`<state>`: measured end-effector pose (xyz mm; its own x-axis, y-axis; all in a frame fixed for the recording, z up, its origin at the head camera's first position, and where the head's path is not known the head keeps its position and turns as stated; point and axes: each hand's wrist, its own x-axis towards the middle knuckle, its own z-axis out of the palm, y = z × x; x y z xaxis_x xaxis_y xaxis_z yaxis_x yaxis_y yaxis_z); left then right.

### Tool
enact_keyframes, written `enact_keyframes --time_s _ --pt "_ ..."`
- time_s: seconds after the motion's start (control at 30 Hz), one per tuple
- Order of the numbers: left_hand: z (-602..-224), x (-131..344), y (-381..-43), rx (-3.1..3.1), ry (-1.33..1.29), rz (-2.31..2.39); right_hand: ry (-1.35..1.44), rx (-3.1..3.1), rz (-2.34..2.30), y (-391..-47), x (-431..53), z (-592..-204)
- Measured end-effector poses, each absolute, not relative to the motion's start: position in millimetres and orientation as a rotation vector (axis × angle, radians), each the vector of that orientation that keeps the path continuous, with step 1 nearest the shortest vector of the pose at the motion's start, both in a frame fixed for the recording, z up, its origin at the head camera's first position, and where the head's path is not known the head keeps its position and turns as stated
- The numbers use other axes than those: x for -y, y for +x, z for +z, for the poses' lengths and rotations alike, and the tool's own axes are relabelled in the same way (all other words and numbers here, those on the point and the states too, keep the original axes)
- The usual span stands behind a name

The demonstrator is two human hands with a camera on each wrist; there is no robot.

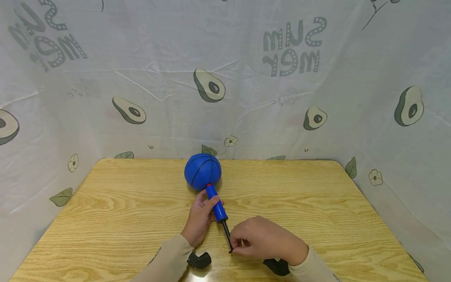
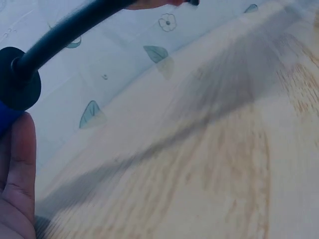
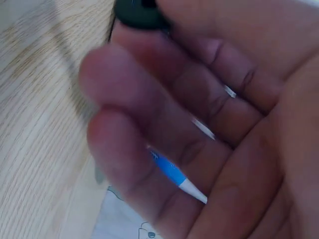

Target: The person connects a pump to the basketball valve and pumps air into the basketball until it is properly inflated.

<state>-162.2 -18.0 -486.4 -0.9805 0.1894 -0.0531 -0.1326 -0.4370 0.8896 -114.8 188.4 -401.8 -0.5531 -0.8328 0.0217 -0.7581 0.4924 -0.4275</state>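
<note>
My left hand [image 1: 199, 219] grips the blue barrel of a hand pump [image 1: 217, 207], its thumb laid across the top. The pump's red tip overlaps the lower edge of a blue ball [image 1: 201, 171] with black seam lines. From the barrel's near end a black rod [image 2: 75, 35] is drawn out toward my right hand [image 1: 262, 239]. That hand pinches the rod's end with thumb and fingers. In the right wrist view the round black end piece [image 3: 142, 15] shows between thumb and fingertips, while the other fingers lie curled loosely.
Beneath everything is a wood-grain table [image 1: 134, 203]. A pale curtain [image 1: 169, 43] with avocado prints hangs behind it and along both sides. Black curved wrist devices [image 1: 199, 260] sit at both sleeve cuffs.
</note>
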Motion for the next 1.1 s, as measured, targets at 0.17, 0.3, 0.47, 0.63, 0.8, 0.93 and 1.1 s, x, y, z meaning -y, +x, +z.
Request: enact_keyframes --time_s 0.17,0.3,0.47,0.63,0.8,0.93,1.1 --pt "-487.8 19.3 -163.5 -1.568 0.108 2.461 -1.308 -2.605 -0.591 -115.0 -186.5 -400.3" --pt "-488.7 20.7 -164.0 -1.573 0.146 2.416 -1.265 -2.680 -0.654 -116.9 -187.4 -402.2" --pt "-490.7 21.7 -164.6 -1.581 0.167 2.363 -1.210 -2.791 -0.684 -119.1 -186.7 -405.3" --pt "-490.8 22.5 -164.6 -1.579 0.186 2.366 -1.192 -2.804 -0.678 -119.6 -185.5 -404.3" --pt "-491.7 22.6 -164.4 -1.583 0.218 2.365 -1.241 -2.723 -0.641 -119.7 -188.8 -401.7" --pt "-492.3 22.6 -164.6 -1.569 0.215 2.379 -1.265 -2.635 -0.594 -119.5 -192.6 -399.8" --pt "-492.9 23.4 -164.2 -1.568 0.194 2.388 -1.269 -2.483 -0.579 -118.1 -194.4 -399.4"
